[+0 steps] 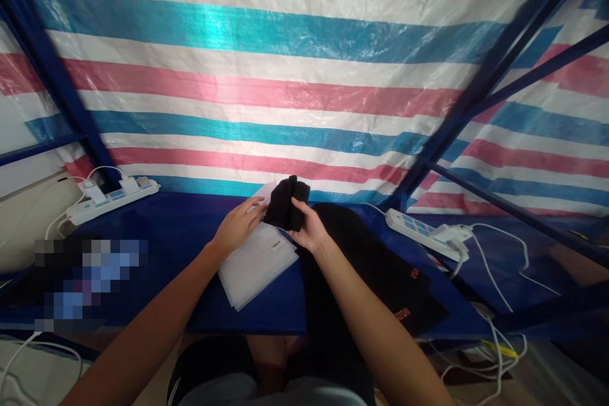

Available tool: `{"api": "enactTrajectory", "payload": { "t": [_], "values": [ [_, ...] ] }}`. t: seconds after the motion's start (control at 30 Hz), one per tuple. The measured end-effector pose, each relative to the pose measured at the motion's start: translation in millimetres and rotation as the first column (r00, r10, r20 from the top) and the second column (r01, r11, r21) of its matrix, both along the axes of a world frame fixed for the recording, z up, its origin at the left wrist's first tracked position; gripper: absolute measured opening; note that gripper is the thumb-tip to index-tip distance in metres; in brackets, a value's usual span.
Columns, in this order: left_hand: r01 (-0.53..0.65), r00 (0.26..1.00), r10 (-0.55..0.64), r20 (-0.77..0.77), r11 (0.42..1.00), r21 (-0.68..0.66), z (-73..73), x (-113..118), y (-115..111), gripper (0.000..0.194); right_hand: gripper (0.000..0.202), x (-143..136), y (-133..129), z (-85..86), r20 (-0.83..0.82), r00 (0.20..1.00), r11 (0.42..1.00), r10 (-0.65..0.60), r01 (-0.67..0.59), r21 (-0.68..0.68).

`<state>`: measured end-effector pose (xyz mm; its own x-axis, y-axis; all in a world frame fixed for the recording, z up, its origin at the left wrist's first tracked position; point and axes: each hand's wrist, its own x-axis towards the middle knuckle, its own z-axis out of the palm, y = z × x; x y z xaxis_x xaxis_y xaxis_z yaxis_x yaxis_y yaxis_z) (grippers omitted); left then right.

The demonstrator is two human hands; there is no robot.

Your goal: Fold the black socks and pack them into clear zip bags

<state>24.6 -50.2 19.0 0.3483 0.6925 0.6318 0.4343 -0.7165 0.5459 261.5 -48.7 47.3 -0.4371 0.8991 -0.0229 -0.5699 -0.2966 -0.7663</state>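
Observation:
A small folded bundle of black cloth (288, 203) is in my right hand (311, 228), the thumb pressed over its front and the fingers behind it. What kind of garment it is cannot be made out. My left hand (240, 223) is at the left side of the cloth, its fingers closed on a whitish plastic bag (264, 193) that stands partly behind them. Beneath both hands lies a stack of frosted plastic bags (257, 266), with a small printed label near the top corner. Black garments (375, 266) with orange lettering are spread to the right, partly under my right forearm.
The blue table (176, 247) carries a white power strip (114, 200) at left and another power strip (423, 235) with cables at right. A pixelated object (90, 279) lies at the left. Blue metal posts and a striped plastic sheet (266, 95) enclose the back.

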Motion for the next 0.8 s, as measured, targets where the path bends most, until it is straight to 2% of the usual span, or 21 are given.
{"api": "enactTrajectory", "payload": {
  "t": [0.1,0.17,0.23,0.3,0.33,0.4,0.5,0.6,0.67,0.8],
  "values": [
    [-0.079,0.986,0.083,0.144,0.996,-0.032,0.7,-6.5,1.0,0.034,0.040,0.9,0.6,-1.4,0.047,0.997,0.997,-0.056,0.053,0.058],
    [-0.132,0.962,0.145,0.231,0.989,-0.072,1.2,-11.2,0.8,0.033,0.038,1.9,1.9,-2.9,0.126,0.977,0.978,-0.171,0.152,0.146],
    [-0.158,0.931,0.185,0.314,0.981,-0.110,2.6,-14.1,-0.2,0.034,0.036,3.4,2.6,-4.6,0.253,0.904,0.917,-0.345,0.267,0.296],
    [-0.140,0.910,0.182,0.372,0.980,-0.138,4.5,-15.0,-1.5,0.032,0.040,5.1,2.1,-6.0,0.375,0.768,0.803,-0.519,0.289,0.521],
    [-0.126,0.906,0.174,0.385,0.981,-0.147,5.3,-14.8,-1.8,0.031,0.045,5.8,1.3,-6.5,0.415,0.700,0.734,-0.581,0.231,0.638],
    [-0.123,0.912,0.169,0.372,0.982,-0.146,5.4,-14.0,-1.5,0.027,0.054,6.4,-1.1,-6.6,0.460,0.605,0.597,-0.650,0.031,0.802],
    [-0.147,0.937,0.177,0.302,0.982,-0.120,2.4,-13.1,1.1,0.025,0.057,5.0,-5.4,-5.4,0.499,0.525,0.454,-0.689,-0.223,0.863],
    [-0.132,0.957,0.150,0.247,0.987,-0.088,-0.1,-12.7,3.1,0.023,0.069,2.2,-8.7,-3.3,0.502,0.468,0.367,-0.727,-0.353,0.861],
    [-0.125,0.969,0.133,0.206,0.991,-0.054,0.3,-12.3,2.7,0.022,0.081,0.3,-9.7,-2.7,0.496,0.465,0.316,-0.734,-0.413,0.854],
    [-0.073,0.989,0.072,0.127,0.997,0.003,4.1,-11.9,-0.1,0.026,0.095,-2.4,-7.7,-6.1,0.520,0.472,0.285,-0.712,-0.483,0.828]
  ]
}}
